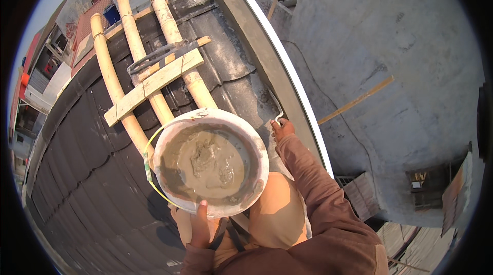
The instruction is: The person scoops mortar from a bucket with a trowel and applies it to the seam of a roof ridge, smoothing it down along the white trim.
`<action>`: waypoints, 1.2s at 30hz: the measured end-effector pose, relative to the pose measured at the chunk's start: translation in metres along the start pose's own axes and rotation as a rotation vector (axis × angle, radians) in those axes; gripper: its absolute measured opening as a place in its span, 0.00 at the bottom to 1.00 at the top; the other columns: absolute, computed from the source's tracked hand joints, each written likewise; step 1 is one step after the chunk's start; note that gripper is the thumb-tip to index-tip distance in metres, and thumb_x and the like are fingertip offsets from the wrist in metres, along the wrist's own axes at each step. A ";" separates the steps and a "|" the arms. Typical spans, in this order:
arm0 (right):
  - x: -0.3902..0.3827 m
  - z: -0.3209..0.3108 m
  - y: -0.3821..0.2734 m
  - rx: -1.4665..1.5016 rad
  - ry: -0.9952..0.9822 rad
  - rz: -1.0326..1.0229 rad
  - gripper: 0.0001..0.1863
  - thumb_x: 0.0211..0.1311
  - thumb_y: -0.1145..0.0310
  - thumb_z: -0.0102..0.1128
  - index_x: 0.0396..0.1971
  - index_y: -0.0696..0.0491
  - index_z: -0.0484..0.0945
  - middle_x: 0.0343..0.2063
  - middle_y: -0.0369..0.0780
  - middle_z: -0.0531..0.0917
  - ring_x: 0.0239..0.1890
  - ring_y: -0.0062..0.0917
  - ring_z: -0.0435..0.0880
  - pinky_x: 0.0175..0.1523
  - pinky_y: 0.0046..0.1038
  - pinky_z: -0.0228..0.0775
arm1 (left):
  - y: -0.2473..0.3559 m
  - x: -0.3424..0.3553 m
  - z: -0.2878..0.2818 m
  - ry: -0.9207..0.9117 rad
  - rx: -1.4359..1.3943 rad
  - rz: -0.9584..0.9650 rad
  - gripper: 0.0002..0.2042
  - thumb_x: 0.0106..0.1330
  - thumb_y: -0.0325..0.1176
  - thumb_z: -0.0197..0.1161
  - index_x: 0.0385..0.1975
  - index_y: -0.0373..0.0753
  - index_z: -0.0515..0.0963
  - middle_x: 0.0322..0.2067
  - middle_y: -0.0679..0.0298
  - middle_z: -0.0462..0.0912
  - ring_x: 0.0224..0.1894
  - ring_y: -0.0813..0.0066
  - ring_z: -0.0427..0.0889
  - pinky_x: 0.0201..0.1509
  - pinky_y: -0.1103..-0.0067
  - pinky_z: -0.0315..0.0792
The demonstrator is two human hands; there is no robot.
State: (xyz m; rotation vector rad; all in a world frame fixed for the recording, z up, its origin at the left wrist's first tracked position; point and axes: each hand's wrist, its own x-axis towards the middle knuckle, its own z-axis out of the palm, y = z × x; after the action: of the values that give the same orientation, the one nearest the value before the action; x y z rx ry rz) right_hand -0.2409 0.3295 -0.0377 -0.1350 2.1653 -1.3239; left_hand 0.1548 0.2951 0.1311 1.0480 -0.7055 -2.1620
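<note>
A white bucket [263,159] of wet grey mortar [215,164] stands tilted in front of my knees. My left hand [202,226] grips its near rim, the thumb over the edge and the other fingers hidden below. Out to the right, my right hand [282,130] is closed around what looks like a trowel [279,114]. Its pale bent neck shows past the fingers, and its thin blade is seen nearly edge-on beside the low mortar-coated wall [280,77]. The bucket's yellow wire handle [148,159], with a green grip, hangs over the left side.
Dark roof tiles [82,172] slope away on the left. Beyond the bucket, bamboo poles [134,44] lie under a nailed wooden plank [154,87]. A white edge [287,57] bounds the low wall; past it are a drop, a grey building wall [400,69] and a protruding wooden stick [357,99].
</note>
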 end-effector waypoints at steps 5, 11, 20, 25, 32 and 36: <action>-0.037 -0.005 -0.018 0.051 0.008 -0.118 0.24 0.70 0.59 0.63 0.56 0.63 0.77 0.31 0.47 0.86 0.25 0.29 0.87 0.30 0.32 0.77 | -0.005 -0.001 -0.006 0.050 -0.033 0.001 0.33 0.72 0.28 0.60 0.74 0.42 0.51 0.64 0.56 0.65 0.69 0.56 0.68 0.72 0.56 0.66; -0.010 -0.020 -0.029 -0.120 -0.079 -0.005 0.24 0.70 0.61 0.62 0.56 0.64 0.77 0.29 0.44 0.85 0.25 0.28 0.85 0.28 0.32 0.76 | 0.006 -0.004 0.008 -0.015 0.008 -0.044 0.29 0.74 0.32 0.60 0.72 0.39 0.56 0.59 0.57 0.70 0.66 0.59 0.72 0.72 0.60 0.67; -0.031 -0.007 -0.072 0.035 -0.012 -0.181 0.23 0.73 0.62 0.60 0.55 0.66 0.77 0.30 0.44 0.84 0.23 0.26 0.83 0.25 0.31 0.74 | -0.009 0.004 -0.025 0.025 0.215 -0.001 0.19 0.74 0.41 0.61 0.54 0.31 0.73 0.45 0.61 0.79 0.46 0.72 0.77 0.52 0.73 0.72; -0.020 -0.016 -0.060 -0.017 -0.109 -0.074 0.20 0.73 0.61 0.60 0.50 0.64 0.78 0.29 0.43 0.84 0.22 0.26 0.82 0.24 0.31 0.74 | -0.010 0.009 -0.029 0.005 0.248 -0.021 0.23 0.74 0.38 0.61 0.62 0.32 0.66 0.55 0.57 0.75 0.56 0.65 0.77 0.60 0.67 0.73; -0.028 -0.033 0.000 -0.001 -0.040 0.101 0.17 0.72 0.60 0.60 0.42 0.62 0.80 0.25 0.41 0.83 0.20 0.28 0.82 0.23 0.32 0.74 | -0.008 0.005 -0.030 0.065 0.370 -0.033 0.18 0.75 0.44 0.59 0.41 0.29 0.80 0.38 0.59 0.81 0.42 0.69 0.77 0.50 0.71 0.71; -0.065 -0.048 0.024 -0.086 -0.057 0.101 0.17 0.73 0.61 0.60 0.43 0.63 0.80 0.25 0.42 0.82 0.19 0.27 0.82 0.22 0.32 0.73 | -0.017 0.008 -0.038 0.036 0.349 0.001 0.19 0.75 0.44 0.59 0.44 0.28 0.78 0.40 0.57 0.81 0.43 0.68 0.76 0.51 0.70 0.71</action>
State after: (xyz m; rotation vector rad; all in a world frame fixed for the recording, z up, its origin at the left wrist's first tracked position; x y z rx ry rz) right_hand -0.2080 0.4039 -0.0138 -0.0955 2.1520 -1.1581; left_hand 0.1764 0.2933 0.0946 1.2569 -1.0924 -2.0571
